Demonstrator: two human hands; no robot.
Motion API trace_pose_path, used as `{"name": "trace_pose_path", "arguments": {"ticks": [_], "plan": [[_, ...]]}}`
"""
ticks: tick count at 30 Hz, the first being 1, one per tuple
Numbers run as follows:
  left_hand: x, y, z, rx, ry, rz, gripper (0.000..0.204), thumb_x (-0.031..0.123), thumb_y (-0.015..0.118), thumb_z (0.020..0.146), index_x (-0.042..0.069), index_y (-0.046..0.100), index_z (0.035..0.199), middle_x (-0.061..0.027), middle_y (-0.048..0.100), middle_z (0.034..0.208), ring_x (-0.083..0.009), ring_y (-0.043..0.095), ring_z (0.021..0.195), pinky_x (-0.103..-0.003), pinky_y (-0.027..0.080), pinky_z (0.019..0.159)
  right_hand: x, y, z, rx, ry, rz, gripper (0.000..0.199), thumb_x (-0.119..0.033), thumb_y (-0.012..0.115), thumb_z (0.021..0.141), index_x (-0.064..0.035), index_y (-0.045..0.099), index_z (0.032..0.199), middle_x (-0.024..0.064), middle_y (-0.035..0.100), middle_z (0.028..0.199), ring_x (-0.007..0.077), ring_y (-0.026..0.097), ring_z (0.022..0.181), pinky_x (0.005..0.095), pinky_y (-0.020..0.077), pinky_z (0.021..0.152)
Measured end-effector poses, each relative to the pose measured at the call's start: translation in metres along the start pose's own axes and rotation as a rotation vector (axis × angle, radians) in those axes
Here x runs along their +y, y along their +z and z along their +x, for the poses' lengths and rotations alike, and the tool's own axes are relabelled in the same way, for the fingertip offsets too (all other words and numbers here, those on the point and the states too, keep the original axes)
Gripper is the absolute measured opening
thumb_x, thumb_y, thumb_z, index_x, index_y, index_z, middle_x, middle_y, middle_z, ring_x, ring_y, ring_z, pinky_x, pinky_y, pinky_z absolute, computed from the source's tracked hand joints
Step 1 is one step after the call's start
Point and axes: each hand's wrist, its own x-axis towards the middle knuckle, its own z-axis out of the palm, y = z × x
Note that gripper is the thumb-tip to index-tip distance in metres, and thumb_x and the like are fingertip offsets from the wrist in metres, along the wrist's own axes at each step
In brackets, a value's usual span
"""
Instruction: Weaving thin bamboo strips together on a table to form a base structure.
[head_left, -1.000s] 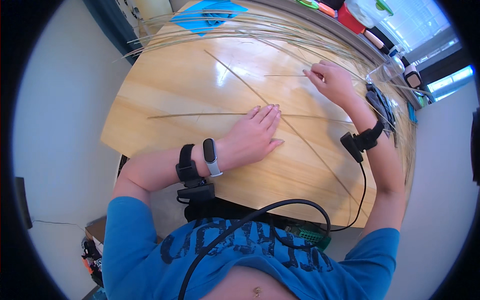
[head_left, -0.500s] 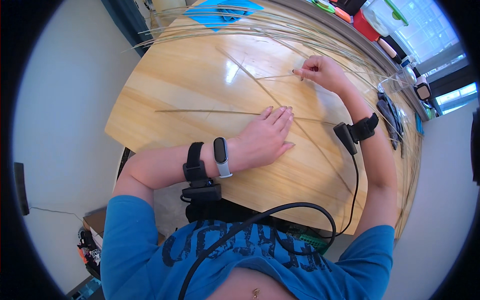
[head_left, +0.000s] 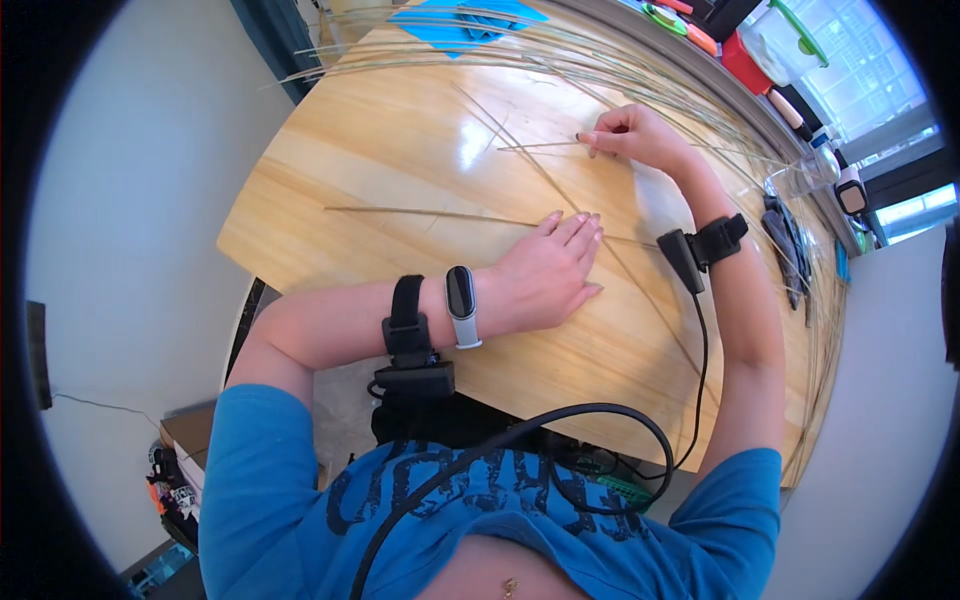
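Observation:
My left hand (head_left: 545, 268) lies flat on the wooden table (head_left: 340, 165), fingers stretched out, pressing on two thin tan strips where they cross. One, a crosswise strip (head_left: 410, 211), reaches out to the left and right of the hand. The other, a diagonal strip (head_left: 655, 300), runs from far left to near right, partly hidden under the fingers. Further off to the right, my right hand (head_left: 640, 138) is closed in a pinch on a third thin strip (head_left: 535, 147). Its free end points left, over the far part of the diagonal strip.
A loose bundle of long thin strips (head_left: 410, 66) curves along the table's far and right edges. Beyond it lies a blue sheet (head_left: 425, 28) with folded cloth. At the right are a clear jar (head_left: 812, 170) and a dark grey item (head_left: 783, 240). A black cable (head_left: 590, 408) loops before me.
The strip in my right hand now points more levelly left, its tip slightly further past the diagonal strip. My left hand stays flat on the crossing. The whole view has shifted slightly.

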Motion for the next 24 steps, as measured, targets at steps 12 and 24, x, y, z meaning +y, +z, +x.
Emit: {"name": "trace_pose_path", "arguments": {"ticks": [12, 24], "plan": [[0.0, 0.0, -0.001, 0.0, 0.004, -0.001, 0.061, 0.035, 0.058, 0.094, -0.012, 0.05, 0.132, -0.0274, 0.049, 0.141, -0.0366, 0.047, 0.133, -0.048, 0.037, 0.111, -0.025, 0.05, 0.024, 0.207, -0.057, -0.135, 0.033, -0.036, 0.065, 0.079, -0.0062, 0.065, 0.064, 0.0111, 0.056, 0.057, 0.023, 0.055, 0.054, 0.039, 0.0443, 0.057], [0.0, -0.001, 0.0, -0.02, 0.007, 0.006, 0.059, 0.034, 0.056, 0.095, -0.014, 0.052, 0.13, -0.029, 0.049, 0.14, -0.0375, 0.046, 0.134, -0.048, 0.037, 0.112, -0.034, 0.057, 0.034, 0.151, -0.164, -0.172, 0.032, -0.029, 0.062, 0.072, -0.0056, 0.052, 0.054, 0.0073, 0.044, 0.049, 0.0219, 0.042, 0.047, 0.0371, 0.0373, 0.052]]}}
